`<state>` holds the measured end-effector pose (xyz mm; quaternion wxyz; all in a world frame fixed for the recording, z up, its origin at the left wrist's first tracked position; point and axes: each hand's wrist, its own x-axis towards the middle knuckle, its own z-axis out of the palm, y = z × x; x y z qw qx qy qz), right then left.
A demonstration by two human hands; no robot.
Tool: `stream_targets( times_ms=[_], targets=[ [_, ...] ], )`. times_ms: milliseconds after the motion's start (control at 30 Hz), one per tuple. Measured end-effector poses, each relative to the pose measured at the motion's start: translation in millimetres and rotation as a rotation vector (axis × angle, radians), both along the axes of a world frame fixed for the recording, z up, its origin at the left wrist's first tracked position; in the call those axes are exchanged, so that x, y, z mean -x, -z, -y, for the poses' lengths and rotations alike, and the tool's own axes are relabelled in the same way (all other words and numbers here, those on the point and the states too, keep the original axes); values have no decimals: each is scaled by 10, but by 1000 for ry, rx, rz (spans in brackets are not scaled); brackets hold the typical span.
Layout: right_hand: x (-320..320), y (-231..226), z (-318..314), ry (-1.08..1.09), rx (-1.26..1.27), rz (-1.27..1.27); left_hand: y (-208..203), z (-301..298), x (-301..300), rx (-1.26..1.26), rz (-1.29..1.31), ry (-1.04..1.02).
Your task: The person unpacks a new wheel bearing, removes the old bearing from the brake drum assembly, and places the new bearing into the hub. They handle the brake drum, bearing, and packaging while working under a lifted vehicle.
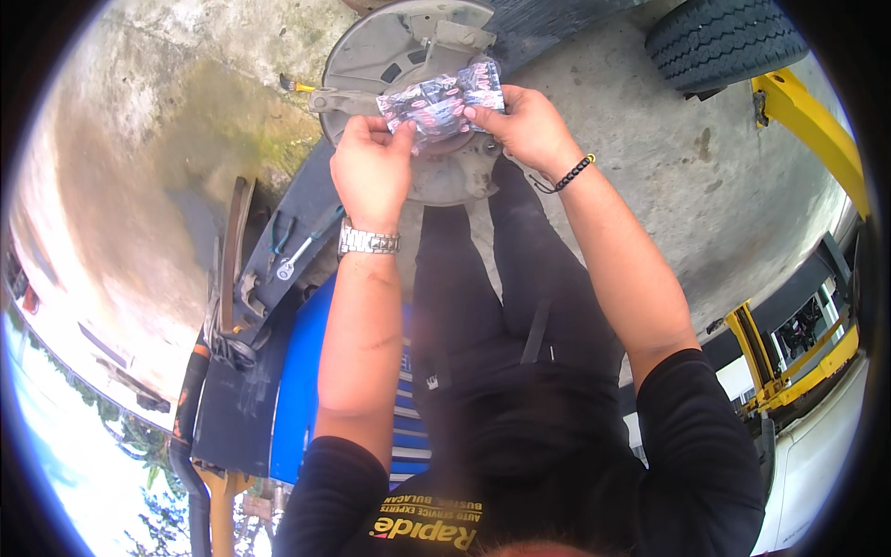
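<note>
"Plastic packet, clear with pink and blue print, stretched between both hands at upper centre. I have it on the head view from my station; the contents look dark, but I can't make out what they are."

"Copy. Left grip?"

"Thumb and curled fingers pinching the packet's left end. A metal watch sits on that wrist."

"And the right grip?"

"Pinching the other end, thumb on the near face. I see a dark beaded bracelet on the right wrist."

"What's behind the packet?"

"A round metal shield, grey and worn. The packet overlaps it from where I look; whether they touch, I can't tell. Just left of the shield I log a brush with a yellow handle."

"Tools nearby?"

"A ratchet and blue-handled pliers, side by side on a dark beam that slants down to the left. Beside the left forearm, something bright blue; I can't name it."

"Right side?"

"A tyre near the upper edge, above concrete floor, with a yellow lift arm just beside it. Both are well apart from the hands."
</note>
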<state>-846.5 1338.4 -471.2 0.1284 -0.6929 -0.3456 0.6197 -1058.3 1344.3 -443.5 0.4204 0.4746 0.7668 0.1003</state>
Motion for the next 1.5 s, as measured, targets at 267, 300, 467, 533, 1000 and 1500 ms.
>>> stream_targets(
  times_ms=[267, 300, 467, 533, 1000, 1500],
  targets=[
    [-338, -609, 849, -17, -8, -530, -439, 1070, 468, -103, 945, -624],
    [-460, -605, 926, -68, 45, -385, -440, 1250, 576, -130, 951, -766],
    [-937, -454, 859, -352, 50, 133, 51, 1532, 1446, -199, 559, -1105],
    [-933, -387, 681, -443, -217, 234, 327, 1462, 1729, -219, 521, -1064],
    [-111, -368, -690, -70, -790, 296, 595, 674, 838, -89, 265, -468],
    [-302, -265, -347, -172, -702, 195, 483, 686, 556, -113, 140, -201]
  ],
)
